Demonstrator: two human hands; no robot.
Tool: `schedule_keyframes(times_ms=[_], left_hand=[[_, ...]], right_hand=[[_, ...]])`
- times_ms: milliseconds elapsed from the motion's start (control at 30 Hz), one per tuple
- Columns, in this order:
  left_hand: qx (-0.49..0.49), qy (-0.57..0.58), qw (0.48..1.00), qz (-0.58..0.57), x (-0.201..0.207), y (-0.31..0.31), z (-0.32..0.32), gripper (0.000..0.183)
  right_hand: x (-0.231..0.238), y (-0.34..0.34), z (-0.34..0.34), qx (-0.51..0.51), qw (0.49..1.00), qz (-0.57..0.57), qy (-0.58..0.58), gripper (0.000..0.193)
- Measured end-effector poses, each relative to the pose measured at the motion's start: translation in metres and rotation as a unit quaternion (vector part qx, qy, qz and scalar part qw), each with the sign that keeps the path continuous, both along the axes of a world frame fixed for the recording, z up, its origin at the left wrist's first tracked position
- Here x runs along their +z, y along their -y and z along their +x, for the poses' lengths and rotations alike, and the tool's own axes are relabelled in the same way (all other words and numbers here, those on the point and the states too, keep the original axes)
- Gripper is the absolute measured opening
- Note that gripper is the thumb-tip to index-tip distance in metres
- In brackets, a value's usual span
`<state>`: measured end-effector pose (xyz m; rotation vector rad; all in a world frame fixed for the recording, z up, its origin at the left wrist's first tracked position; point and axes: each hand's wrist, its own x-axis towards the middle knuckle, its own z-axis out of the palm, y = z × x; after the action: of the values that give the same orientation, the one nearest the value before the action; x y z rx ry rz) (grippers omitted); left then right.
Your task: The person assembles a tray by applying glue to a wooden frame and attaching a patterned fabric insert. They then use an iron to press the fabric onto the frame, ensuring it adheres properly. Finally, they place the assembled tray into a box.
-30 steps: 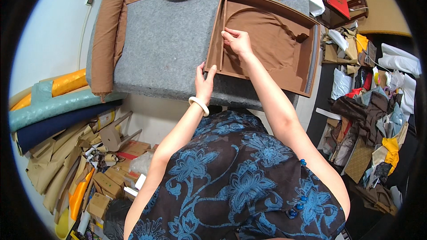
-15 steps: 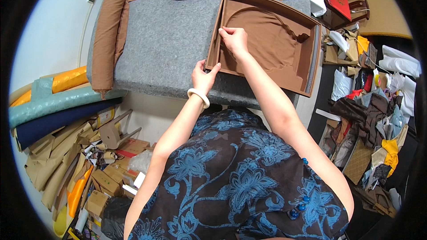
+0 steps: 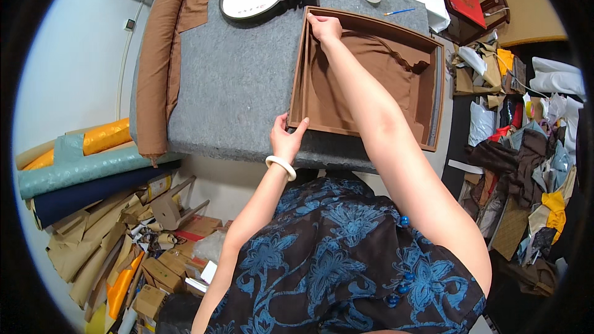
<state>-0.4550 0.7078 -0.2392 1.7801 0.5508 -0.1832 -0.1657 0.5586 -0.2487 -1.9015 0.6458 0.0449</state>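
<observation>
box [image 3: 393,80] lay on the grey tabletop [image 3: 229,86]; the right hand [image 3: 326,27] had fingers pinched on its far left corner, the left hand [image 3: 287,140] touched the near one, grip unclear. edge-smoothing seemed underway, likely calling next for steady bracing.

Wide head view; looks down and forward; near the table [image 3: 235,86]
</observation>
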Motion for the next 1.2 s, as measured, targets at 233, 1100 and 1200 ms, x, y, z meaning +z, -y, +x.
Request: schedule_keyframes(times_ms=[233,1100,1200], left_hand=[[0.006,-0.021,1.0,-0.021,0.005,0.002,0.003,0.057],[0.017,0.027,0.999,-0.021,-0.012,0.013,-0.017,0.083],[0.026,0.043,0.997,-0.053,-0.007,0.013,-0.014,0.074]], right_hand=[[-0.006,-0.006,-0.003,-0.026,0.998,0.019,0.047,0.032],[-0.005,0.012,-0.223,0.327,0.927,0.138,-0.118,0.045],[-0.003,0.012,-0.226,0.293,0.918,0.224,-0.147,0.043]])
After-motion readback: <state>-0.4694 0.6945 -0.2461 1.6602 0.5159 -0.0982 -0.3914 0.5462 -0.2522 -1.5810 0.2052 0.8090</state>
